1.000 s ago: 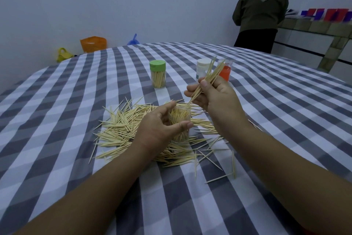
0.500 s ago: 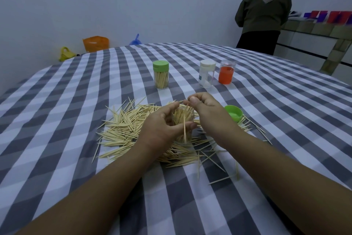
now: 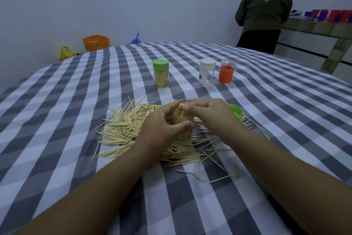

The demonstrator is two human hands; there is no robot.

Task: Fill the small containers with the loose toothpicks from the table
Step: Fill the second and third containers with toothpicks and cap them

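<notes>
A single wide-angle view is provided, taken from head height and directed forward and downward across the checked surface [image 3: 57, 130]. Both forearms are seen entering from the bottom edge, with the left hand [image 3: 160, 126] and right hand [image 3: 211, 114] placed near the centre, close to the camera. The far wall is included at the top. Straight edges are curved by the lens. No second view is supplied.

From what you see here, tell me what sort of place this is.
Probably a plain room in a home, perhaps a kitchen or dining area: a large table under a grey-and-white checked tablecloth, a tiled counter along the wall, and plastic bags on the floor.
</notes>
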